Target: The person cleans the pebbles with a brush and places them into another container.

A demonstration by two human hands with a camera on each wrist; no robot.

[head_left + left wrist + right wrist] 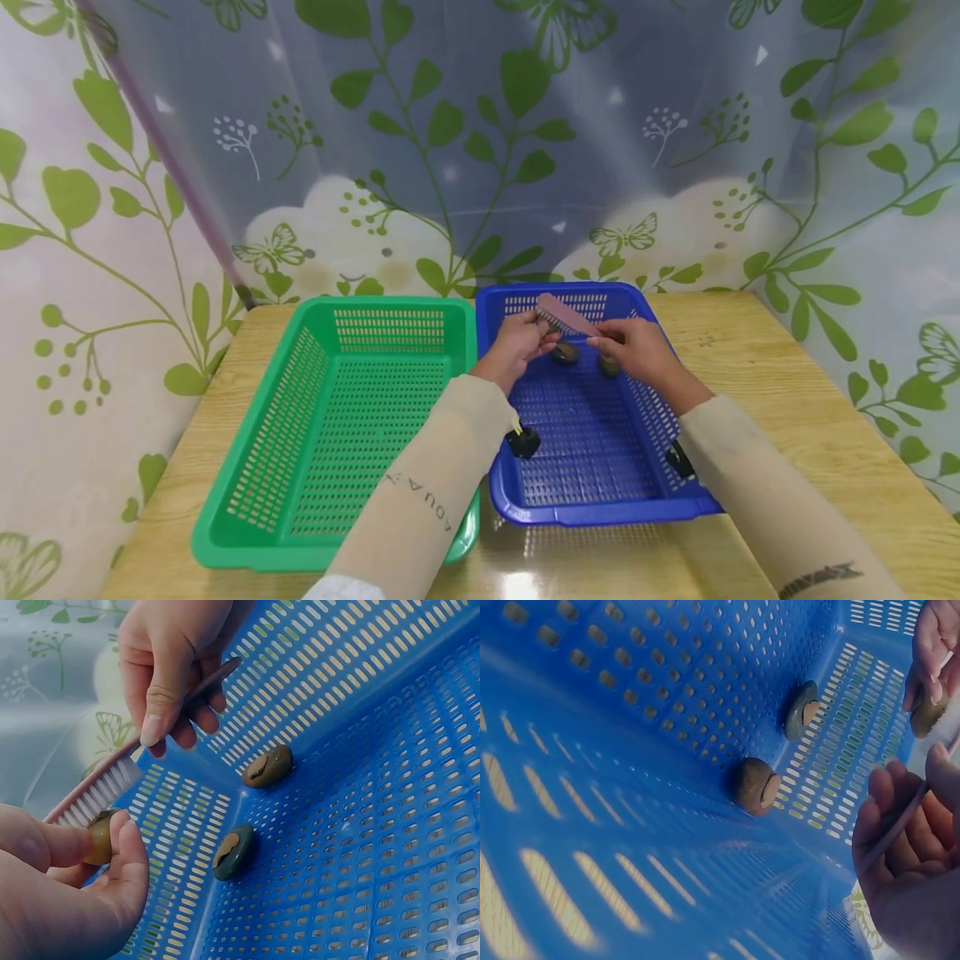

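My left hand (517, 343) pinches a smooth olive-brown stone (100, 844) between thumb and fingers. A brush (567, 315) with a pinkish handle and white bristles is gripped by my right hand (641, 354) at its handle end. In the left wrist view the bristles meet the top of the stone, where a dark patch shows. Both hands are above the far end of a blue perforated basket (577, 512). On its floor below them rest a brown stone (268, 766) and a dark green-grey stone (244, 859), each bearing a tan patch.
A green perforated basket (247, 557) stands just left of the blue one, on a wooden table (757, 358). Behind hangs a leaf-patterned curtain (465, 167). Small black objects (523, 442) show beside both sleeves.
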